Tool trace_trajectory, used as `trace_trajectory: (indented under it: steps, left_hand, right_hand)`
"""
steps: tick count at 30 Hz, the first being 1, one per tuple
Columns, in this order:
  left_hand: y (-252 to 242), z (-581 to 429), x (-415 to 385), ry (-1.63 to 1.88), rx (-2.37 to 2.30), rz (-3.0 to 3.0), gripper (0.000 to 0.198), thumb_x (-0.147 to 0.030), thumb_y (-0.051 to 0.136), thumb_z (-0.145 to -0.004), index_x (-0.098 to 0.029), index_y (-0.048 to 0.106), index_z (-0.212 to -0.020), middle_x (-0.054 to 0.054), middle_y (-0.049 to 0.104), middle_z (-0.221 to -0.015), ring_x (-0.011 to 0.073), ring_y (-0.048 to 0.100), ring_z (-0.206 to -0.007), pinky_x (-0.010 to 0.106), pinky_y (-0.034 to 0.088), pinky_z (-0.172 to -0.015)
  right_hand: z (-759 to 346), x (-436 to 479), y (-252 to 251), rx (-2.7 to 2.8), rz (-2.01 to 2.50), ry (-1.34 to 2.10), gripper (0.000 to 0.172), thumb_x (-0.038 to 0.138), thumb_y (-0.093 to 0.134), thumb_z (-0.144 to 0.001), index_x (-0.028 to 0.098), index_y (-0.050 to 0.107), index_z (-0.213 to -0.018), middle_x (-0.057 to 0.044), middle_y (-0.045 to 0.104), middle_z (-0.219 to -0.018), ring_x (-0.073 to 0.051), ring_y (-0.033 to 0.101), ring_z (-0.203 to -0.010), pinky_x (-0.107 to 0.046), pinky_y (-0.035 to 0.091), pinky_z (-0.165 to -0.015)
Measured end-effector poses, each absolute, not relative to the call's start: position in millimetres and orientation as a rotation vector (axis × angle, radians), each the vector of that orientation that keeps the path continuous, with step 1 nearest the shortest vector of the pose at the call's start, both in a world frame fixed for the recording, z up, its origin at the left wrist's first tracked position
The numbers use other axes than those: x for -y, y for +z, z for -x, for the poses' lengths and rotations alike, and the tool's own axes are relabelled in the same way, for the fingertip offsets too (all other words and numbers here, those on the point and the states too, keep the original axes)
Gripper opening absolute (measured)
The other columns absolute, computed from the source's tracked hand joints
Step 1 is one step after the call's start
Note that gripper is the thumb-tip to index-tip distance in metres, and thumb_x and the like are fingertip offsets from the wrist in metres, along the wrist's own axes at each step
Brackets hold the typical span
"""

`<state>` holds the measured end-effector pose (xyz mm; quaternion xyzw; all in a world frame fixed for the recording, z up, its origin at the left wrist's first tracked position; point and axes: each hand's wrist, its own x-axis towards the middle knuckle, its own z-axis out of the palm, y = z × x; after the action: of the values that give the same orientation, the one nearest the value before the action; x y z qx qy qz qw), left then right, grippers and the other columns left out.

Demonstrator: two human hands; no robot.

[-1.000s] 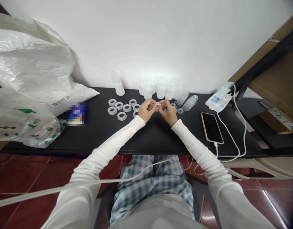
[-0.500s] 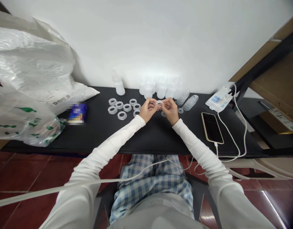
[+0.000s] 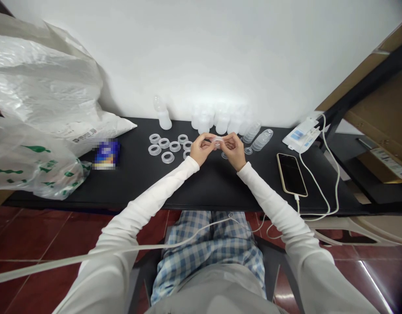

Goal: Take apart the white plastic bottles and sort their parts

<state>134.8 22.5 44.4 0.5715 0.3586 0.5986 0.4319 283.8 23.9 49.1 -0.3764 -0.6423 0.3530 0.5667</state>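
While the left hand (image 3: 201,148) and the right hand (image 3: 233,149) meet above the tabletop (image 3: 204,187), their fingers pinch a translucent collar ring (image 3: 218,139) from opposite sides. It sits between the fingertips, held clear of the surface and in front of the frosted white bottles (image 3: 222,124) by the wall. Whether a second clear piece is nested inside the ring is too small to tell.

Left of the hands lies a cluster of loose collar rings (image 3: 167,157), the closest partly hidden behind the left hand. Just beside the right hand lies a small clear disc (image 3: 224,155), with another clear disc (image 3: 248,151) near the nested clear caps (image 3: 262,139). Farther left, a bottle with a clear domed top (image 3: 163,113) stands upright.

The main risk, I judge, is the grip: the ring looks smooth and is held by fingertips alone, so uneven pressure could make it twist or spring loose. Anything seated inside it could then end up crooked. The bottles stand close beyond the fingers, so a sharp forward push might topple one, while a careless right wrist could brush the nearby disc aside. A white cable (image 3: 187,241) crossing the left sleeve could also snag and jerk that arm.
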Motion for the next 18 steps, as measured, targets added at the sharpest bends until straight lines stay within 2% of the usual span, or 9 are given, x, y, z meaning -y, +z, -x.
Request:
trace_trajectory:
  steps: [9,18]
  left_hand:
    - [40.1,-134.8,-23.2,1.506,-0.88,-1.416,0.04,-0.049,0.077,-0.075,-0.018,0.065,-0.097,0.002,0.066,-0.089,0.0082,0.065,-0.064,0.023,0.058,-0.065]
    - [29.8,-135.5,-30.2,1.567,-0.839,-1.346,0.044,-0.054,0.077,-0.075,-0.019,0.064,-0.099,0.003,0.065,-0.091,0.0087,0.065,-0.068,0.024,0.059,-0.069]
  right_hand:
    - [-282.2,-24.3,43.5,1.511,0.876,0.776,0.032,0.052,0.068,-0.083,0.024,0.052,-0.086,0.002,0.059,-0.073,-0.013,0.059,-0.064,-0.03,0.054,-0.062]
    - [-278.4,-20.5,44.7,1.526,0.851,0.805,0.04,0.058,0.067,-0.082,0.024,0.054,-0.1,0.0,0.065,-0.089,-0.013,0.066,-0.078,-0.029,0.056,-0.076]
